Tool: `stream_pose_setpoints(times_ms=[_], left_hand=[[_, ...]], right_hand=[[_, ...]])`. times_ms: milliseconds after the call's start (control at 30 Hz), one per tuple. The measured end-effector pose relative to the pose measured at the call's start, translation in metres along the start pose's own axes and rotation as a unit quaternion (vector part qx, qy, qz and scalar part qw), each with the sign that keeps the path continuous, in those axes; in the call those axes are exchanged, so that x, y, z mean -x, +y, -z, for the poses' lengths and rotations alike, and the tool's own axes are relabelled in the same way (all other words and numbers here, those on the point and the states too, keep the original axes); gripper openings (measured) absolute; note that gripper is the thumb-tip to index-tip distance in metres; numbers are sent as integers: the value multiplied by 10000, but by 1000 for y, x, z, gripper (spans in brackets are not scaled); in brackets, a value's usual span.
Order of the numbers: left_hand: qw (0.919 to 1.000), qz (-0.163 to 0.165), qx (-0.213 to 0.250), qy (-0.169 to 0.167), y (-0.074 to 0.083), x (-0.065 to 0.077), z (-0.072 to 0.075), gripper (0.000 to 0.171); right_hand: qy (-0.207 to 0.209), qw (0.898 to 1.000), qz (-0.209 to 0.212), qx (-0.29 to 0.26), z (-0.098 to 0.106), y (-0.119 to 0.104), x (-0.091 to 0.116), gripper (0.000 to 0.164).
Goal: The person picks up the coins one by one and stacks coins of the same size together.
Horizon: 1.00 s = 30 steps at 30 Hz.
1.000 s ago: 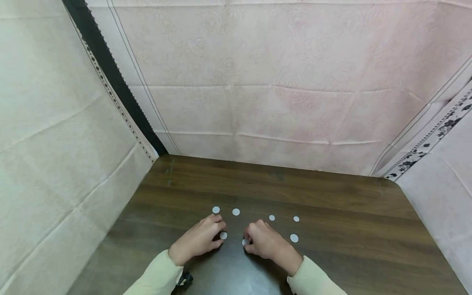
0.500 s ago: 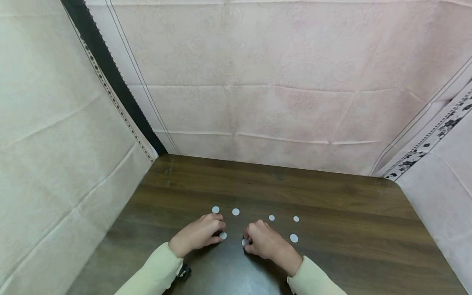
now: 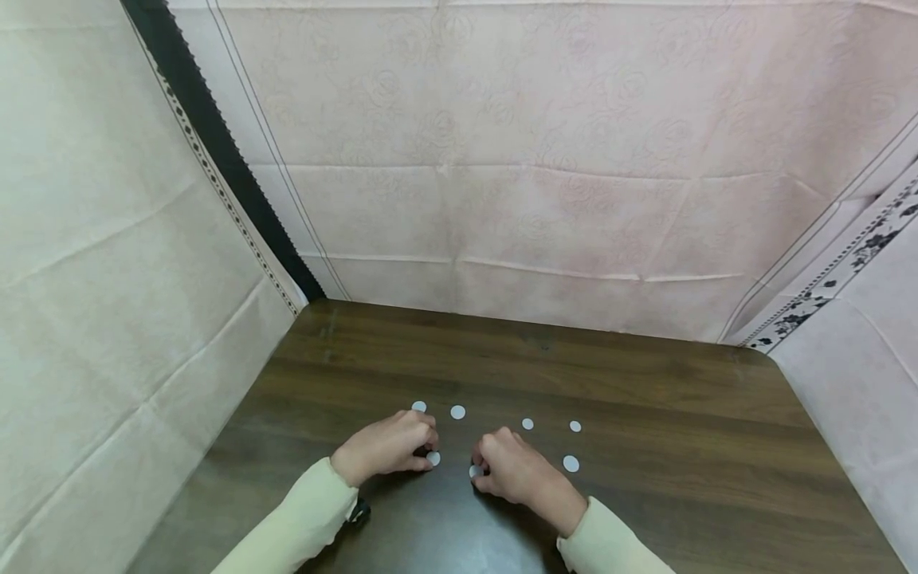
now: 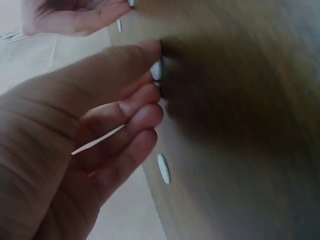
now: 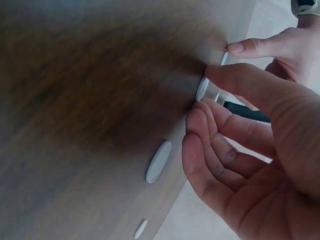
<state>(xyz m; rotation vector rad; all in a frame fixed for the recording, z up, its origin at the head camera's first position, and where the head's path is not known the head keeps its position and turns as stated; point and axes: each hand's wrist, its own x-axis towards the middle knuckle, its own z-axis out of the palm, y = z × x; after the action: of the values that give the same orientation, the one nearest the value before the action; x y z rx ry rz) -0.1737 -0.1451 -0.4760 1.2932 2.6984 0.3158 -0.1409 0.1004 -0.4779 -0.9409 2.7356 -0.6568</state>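
Between thumb (image 5: 240, 77) and fingers (image 5: 196, 120), the right hand (image 3: 515, 469) seemingly pinches a disc (image 3: 476, 471).

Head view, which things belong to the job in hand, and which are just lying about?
Seemingly in the job:
left hand, pinching one white disc
right hand, pinching another white disc

Just lying about or background:
five more white discs, unheld, though possibly the same set
brown table
pale cloth hangings
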Motion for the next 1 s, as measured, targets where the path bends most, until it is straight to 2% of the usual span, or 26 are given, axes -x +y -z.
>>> stream_pose_setpoints(times_ms=[400, 500, 533, 733, 767, 1000], left_hand=[[9997, -7, -13, -258, -6, -8, 2, 11], [9996, 57, -4, -272, -6, -10, 0, 11], [9996, 60, -2, -272, -7, -10, 0, 11], [9996, 11, 11, -269, -8, -13, -3, 13], [9997, 4, 1, -260, -8, -13, -3, 13], [9999, -72, -9, -76, -6, -13, -4, 14]], right_hand=[[-129, 9998, -98, -145, 1, -1, 0, 15], [-98, 9998, -30, -193, 2, 0, 0, 16], [-27, 9999, 127, -98, -6, 9, -2, 17], [74, 9996, 260, -29, -7, 9, -1, 19], [10, 9999, 121, -108, 1, -1, 1, 19], [-69, 10000, -54, 7, 4, -4, 2, 17]])
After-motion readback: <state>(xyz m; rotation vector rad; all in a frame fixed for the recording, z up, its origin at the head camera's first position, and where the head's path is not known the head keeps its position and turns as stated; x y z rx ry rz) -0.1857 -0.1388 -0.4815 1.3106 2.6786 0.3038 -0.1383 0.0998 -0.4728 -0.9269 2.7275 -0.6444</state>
